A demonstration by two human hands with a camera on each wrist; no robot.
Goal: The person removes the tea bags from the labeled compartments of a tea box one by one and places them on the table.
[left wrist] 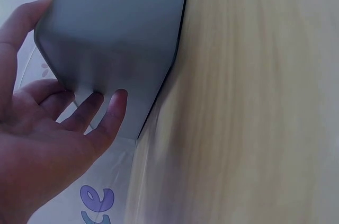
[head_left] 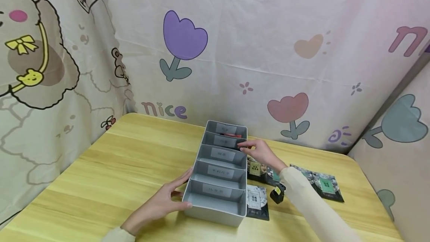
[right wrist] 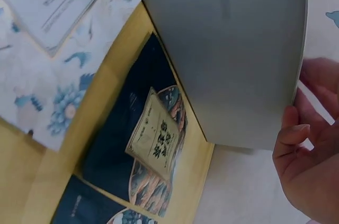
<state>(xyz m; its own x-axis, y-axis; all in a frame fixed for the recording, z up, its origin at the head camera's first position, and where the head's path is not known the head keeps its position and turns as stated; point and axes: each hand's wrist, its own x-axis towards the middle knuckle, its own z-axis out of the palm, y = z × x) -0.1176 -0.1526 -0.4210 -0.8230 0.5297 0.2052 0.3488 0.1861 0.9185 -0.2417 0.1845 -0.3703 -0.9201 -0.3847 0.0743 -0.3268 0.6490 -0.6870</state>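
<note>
A long grey divided box (head_left: 215,212) stands on the table, its labelled compartments in a row away from me. My left hand (head_left: 164,201) holds its near left corner, thumb at the front rim and fingers against the side; the left wrist view shows bent fingers (left wrist: 114,110) on the grey wall. My right hand (head_left: 263,154) reaches over the right rim, its fingertips in the second compartment from the far end, which looks dark inside. The box wall hides part of those fingers in the right wrist view; I cannot tell whether they hold anything. A red-edged packet (head_left: 233,135) shows in the farthest compartment.
Right of the box lie a white-and-black packet (head_left: 256,201), a dark packet with a yellowish label (head_left: 256,169) and packets with green labels (head_left: 326,185). A black device (head_left: 277,193) is on my right wrist. Printed curtains (head_left: 221,74) hang behind the table (head_left: 100,174).
</note>
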